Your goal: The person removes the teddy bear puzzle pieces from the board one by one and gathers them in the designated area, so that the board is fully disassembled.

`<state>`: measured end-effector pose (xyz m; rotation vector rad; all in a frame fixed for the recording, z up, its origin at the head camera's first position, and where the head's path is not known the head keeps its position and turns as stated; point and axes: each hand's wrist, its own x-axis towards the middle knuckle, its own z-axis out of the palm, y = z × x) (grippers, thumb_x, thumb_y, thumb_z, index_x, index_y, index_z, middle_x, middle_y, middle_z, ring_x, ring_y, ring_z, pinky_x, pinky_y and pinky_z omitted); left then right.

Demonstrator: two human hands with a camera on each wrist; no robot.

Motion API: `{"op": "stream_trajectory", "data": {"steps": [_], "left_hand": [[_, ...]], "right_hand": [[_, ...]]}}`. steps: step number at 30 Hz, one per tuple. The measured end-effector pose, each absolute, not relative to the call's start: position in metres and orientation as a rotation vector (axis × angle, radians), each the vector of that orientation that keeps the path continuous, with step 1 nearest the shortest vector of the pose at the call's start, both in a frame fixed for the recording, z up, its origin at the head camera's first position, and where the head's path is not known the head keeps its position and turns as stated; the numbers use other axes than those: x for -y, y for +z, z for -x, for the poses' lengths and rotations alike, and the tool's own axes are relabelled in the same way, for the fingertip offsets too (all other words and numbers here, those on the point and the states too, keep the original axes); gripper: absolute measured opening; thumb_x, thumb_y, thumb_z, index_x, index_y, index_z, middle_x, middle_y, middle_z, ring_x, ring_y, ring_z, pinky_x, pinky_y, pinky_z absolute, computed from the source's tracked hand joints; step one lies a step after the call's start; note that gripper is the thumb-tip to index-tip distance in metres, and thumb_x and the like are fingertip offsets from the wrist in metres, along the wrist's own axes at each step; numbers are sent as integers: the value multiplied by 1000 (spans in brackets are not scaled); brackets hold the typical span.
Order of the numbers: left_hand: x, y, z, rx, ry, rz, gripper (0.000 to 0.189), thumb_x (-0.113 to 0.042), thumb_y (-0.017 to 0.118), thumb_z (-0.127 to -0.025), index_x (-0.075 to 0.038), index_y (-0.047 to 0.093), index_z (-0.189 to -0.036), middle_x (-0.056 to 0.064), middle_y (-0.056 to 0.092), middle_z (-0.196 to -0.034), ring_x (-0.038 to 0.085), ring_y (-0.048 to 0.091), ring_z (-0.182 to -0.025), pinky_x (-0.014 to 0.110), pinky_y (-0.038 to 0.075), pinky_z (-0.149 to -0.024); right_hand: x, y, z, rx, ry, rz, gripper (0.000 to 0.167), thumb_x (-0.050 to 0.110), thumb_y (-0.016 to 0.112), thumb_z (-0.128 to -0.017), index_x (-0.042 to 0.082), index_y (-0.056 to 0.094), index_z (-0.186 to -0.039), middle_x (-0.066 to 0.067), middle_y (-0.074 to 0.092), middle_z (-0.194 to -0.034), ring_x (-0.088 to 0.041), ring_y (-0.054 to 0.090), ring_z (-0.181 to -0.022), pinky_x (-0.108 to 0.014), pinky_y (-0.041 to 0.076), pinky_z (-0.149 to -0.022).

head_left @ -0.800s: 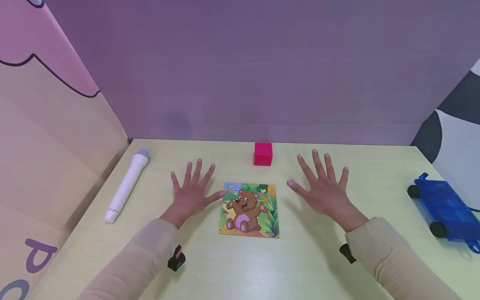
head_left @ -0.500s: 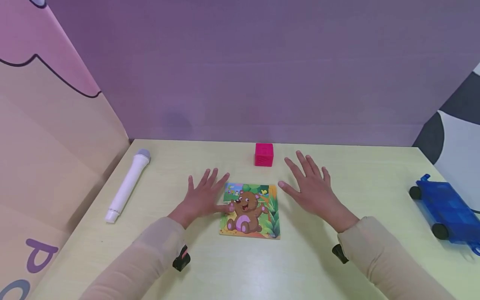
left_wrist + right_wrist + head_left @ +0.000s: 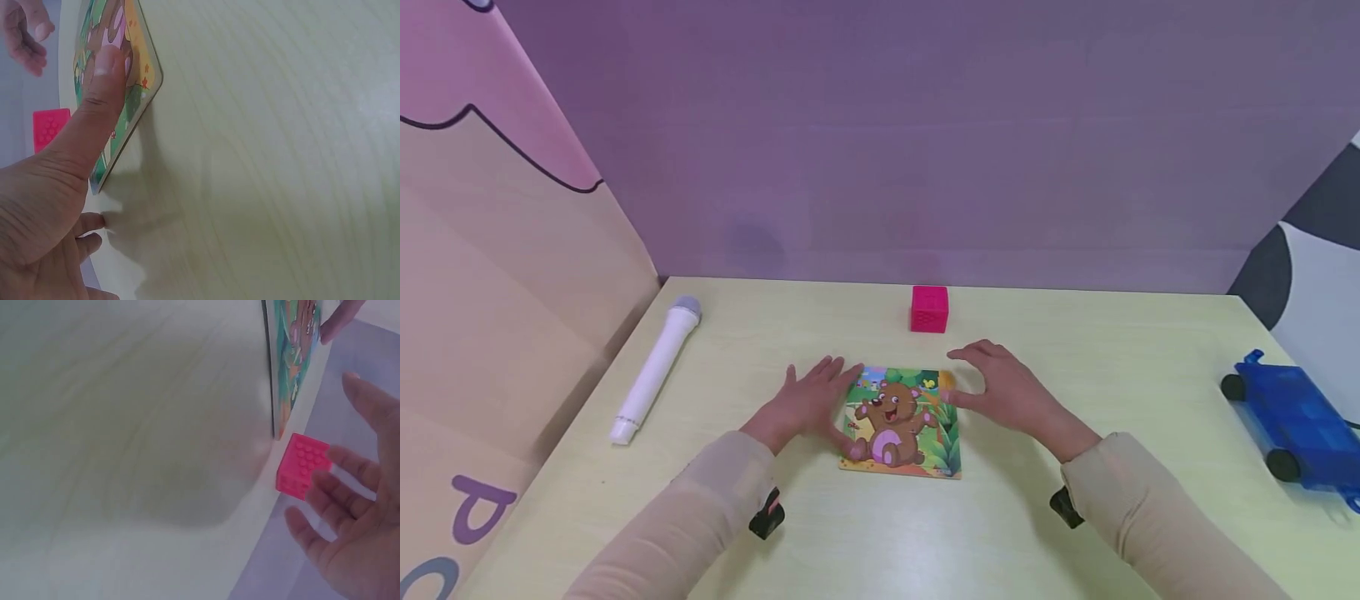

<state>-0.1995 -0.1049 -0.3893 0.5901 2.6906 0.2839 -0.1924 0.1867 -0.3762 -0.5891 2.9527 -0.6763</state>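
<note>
A square picture board (image 3: pixel 898 425) with a cartoon bear lies flat on the table in front of the person. The left hand (image 3: pixel 811 404) is at its left side, thumb reaching over the lower left of the picture and fingers stretched along the left edge. In the left wrist view that thumb (image 3: pixel 94 106) overlaps the bear picture. Over the board's upper right corner hovers the right hand (image 3: pixel 1007 392), thumb and fingers apart with nothing between them. The right wrist view shows its fingers (image 3: pixel 347 500) loosely bent in the air.
Behind the board stands a pink cube (image 3: pixel 929 309) with bumps on its faces. A white toy microphone (image 3: pixel 655 371) lies at the left, and a blue see-through toy car (image 3: pixel 1296 425) at the right. A purple wall (image 3: pixel 925 150) rises behind the table (image 3: pixel 880 542).
Both hands have moved inward to the board from spread positions on either side. The left thumb has come over the picture; the right fingers have drawn together and bent.
</note>
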Motion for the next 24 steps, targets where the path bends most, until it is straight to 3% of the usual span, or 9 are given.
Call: {"op": "stream_trajectory", "data": {"steps": [7,24], "left_hand": [[103,-390,199,-2682,316,-589,125,-51,93,-66,-13,24,-163,19,15,-168,36,14,-154,70,8,-117],[91,-383,192,-2696,263,-535,123,-47,95,-66,-10,27,-161,23,18,-166,39,20,-152,67,22,-117]], "right_hand": [[-186,-384,200,-2854,-731,631,53,28,81,-87,1,64,-131,-22,60,-128,-44,53,-122,-60,46,-101],[-177,-391,210,-2802,-631,546,53,26,87,-82,0,66,-123,-22,59,-128,-41,54,-119,-56,47,-103]]}}
